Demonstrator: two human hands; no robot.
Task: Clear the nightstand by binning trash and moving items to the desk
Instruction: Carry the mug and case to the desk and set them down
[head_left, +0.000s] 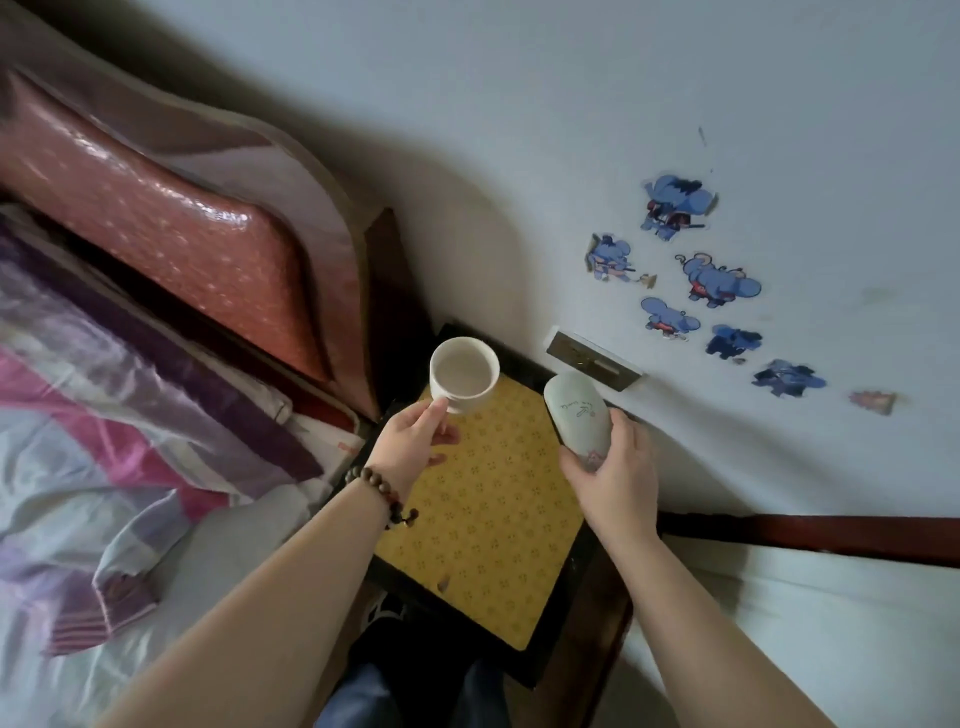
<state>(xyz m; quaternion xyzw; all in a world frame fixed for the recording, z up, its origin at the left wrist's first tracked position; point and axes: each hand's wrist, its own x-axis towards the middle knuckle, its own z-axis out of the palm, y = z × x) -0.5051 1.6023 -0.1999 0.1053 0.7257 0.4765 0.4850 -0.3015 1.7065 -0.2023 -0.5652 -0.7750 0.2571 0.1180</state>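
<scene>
The nightstand (483, 519) has a dark frame and a yellow patterned top, and sits between the bed and the wall. My left hand (410, 439) grips a white mug (464, 374) by its handle and holds it upright above the nightstand's far left corner. The mug looks empty inside. My right hand (613, 467) is closed around a pale oval object (576, 413) with small dark markings and a pink patch at its lower end, held tilted over the nightstand's right edge near the wall.
A bed with a purple, pink and white quilt (119, 441) lies to the left, with a reddish padded headboard (171, 223) behind. The white wall carries blue cartoon stickers (722, 280) and a wall socket plate (592, 361). A dark skirting board (810, 535) runs at right.
</scene>
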